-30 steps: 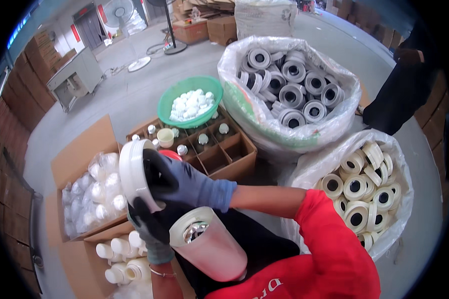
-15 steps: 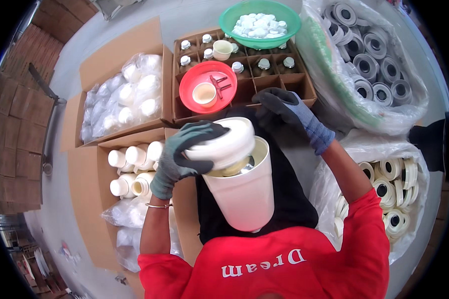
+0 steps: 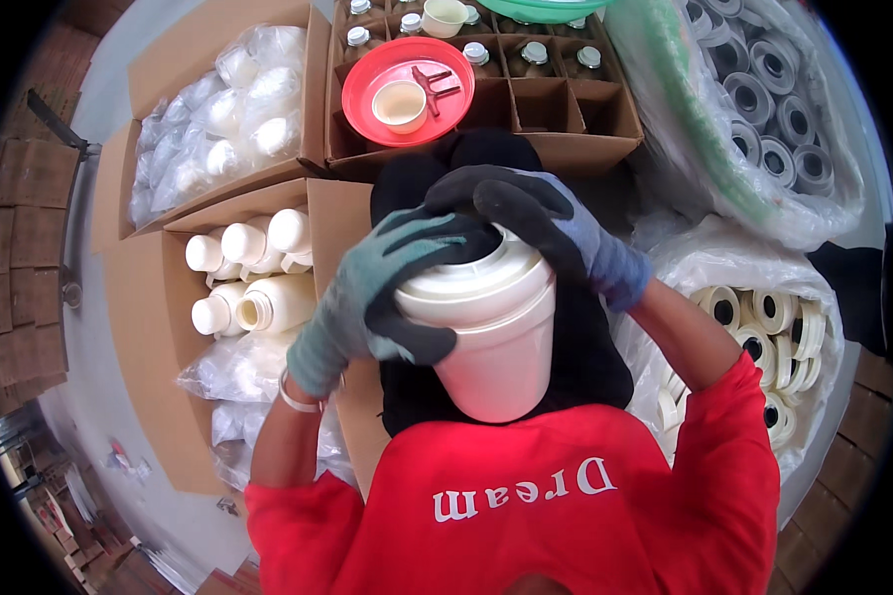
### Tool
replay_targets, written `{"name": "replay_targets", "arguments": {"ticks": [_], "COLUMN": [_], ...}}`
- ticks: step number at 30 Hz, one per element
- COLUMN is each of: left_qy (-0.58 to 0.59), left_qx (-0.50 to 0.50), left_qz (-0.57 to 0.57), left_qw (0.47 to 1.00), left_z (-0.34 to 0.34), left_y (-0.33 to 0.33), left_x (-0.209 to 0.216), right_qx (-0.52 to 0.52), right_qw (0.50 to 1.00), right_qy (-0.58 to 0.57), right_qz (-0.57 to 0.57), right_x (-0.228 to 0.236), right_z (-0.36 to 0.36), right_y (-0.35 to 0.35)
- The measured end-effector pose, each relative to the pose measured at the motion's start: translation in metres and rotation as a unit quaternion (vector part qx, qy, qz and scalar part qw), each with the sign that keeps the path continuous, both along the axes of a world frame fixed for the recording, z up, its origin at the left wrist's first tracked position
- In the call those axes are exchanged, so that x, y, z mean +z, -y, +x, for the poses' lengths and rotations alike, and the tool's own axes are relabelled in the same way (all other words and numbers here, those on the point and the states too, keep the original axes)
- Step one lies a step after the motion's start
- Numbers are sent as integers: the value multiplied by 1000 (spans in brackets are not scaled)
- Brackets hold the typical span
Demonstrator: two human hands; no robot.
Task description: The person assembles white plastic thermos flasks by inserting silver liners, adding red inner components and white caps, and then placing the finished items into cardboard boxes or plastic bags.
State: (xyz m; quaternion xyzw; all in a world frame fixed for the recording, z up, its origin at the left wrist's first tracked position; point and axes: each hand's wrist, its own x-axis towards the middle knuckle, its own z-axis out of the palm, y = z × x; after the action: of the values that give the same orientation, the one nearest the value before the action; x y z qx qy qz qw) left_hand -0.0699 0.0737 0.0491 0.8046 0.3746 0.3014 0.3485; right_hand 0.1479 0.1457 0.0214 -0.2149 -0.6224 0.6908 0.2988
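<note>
A tall white plastic container (image 3: 496, 372) stands between my legs, narrowing toward its base. Its thick round white lid (image 3: 481, 280) sits on the rim, with a raised ring on top. My left hand (image 3: 392, 283), in a green and black glove, wraps the lid's left side, thumb low on its edge. From the far right, my right hand (image 3: 526, 213), in a blue-grey and black glove, curls over the lid's top and side. Both hands meet at the lid's far edge, hiding part of it.
At the left, cardboard boxes hold white bottles (image 3: 278, 300) and bagged white parts (image 3: 253, 109). A red bowl (image 3: 352, 104) with a cup rests on a divided carton (image 3: 590, 154) of capped bottles. Plastic bags of grey rings (image 3: 772, 64) and cream rings (image 3: 772, 309) stand at the right.
The lid, tilted in my left hand before, now sits level on the container. My right hand has come from the carton's edge onto the lid. The view has shifted.
</note>
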Motion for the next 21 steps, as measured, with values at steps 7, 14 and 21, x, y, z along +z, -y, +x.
{"name": "replay_targets", "arguments": {"ticks": [7,14,21], "left_qy": [130,300,237], "left_qx": [123,238,138], "left_qz": [-60,-133,-551], "left_qw": [982,914,788], "left_z": [9,52,48], "left_y": [11,19,72], "left_x": [-14,-91,-96], "right_qx": [51,-37,-146], "right_qw": [998,848,899], "right_qy": [-31,281,413], "right_qz": [-20,449,3], "right_x": [7,81,64], "right_z": [3,73,140], "right_y": [-9,70,97]}}
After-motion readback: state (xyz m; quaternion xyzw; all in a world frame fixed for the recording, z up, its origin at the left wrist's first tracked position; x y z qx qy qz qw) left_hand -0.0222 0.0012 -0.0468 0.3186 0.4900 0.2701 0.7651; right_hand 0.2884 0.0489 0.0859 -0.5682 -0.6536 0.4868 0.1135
